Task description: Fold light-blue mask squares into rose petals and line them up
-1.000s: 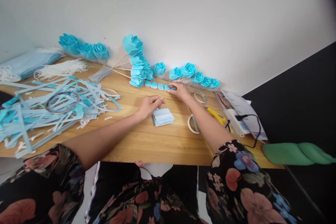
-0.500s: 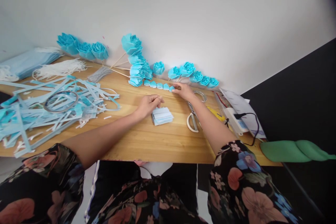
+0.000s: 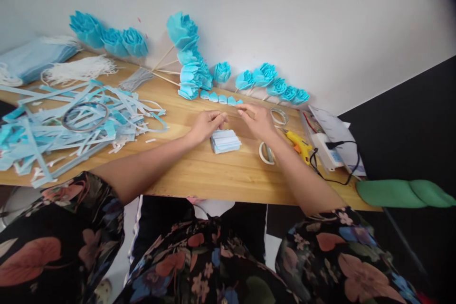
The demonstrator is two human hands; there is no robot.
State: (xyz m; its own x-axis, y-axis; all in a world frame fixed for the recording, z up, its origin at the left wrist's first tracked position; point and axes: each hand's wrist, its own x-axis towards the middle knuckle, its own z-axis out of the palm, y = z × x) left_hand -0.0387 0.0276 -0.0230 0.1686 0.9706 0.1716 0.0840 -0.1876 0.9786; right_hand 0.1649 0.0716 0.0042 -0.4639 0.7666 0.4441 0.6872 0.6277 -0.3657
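Observation:
Above and just left of a stack of pale blue-white pieces (image 3: 226, 141), my left hand (image 3: 208, 124) is closed, fingers curled together; anything inside is too small to make out. My right hand (image 3: 257, 119) is open, thumb and forefinger slightly parted with nothing visible between them. Its fingertips are just in front of the right end of a row of small light blue folded pieces (image 3: 223, 99). White-handled scissors (image 3: 266, 153) lie partly hidden under my right forearm.
Blue flowers (image 3: 190, 76) on sticks lean by the wall. At the left are blue strips (image 3: 85, 123), a ring (image 3: 85, 117), white cords (image 3: 80, 70) and masks (image 3: 37, 59). Right: tape roll (image 3: 279, 117), yellow glue gun (image 3: 299, 145), power strip (image 3: 328, 152), green object (image 3: 402, 193).
My right hand has drawn back from the last piece in the row, leaving it there. My left hand stays near the stack. The view has tilted down, so the tabletop appears higher.

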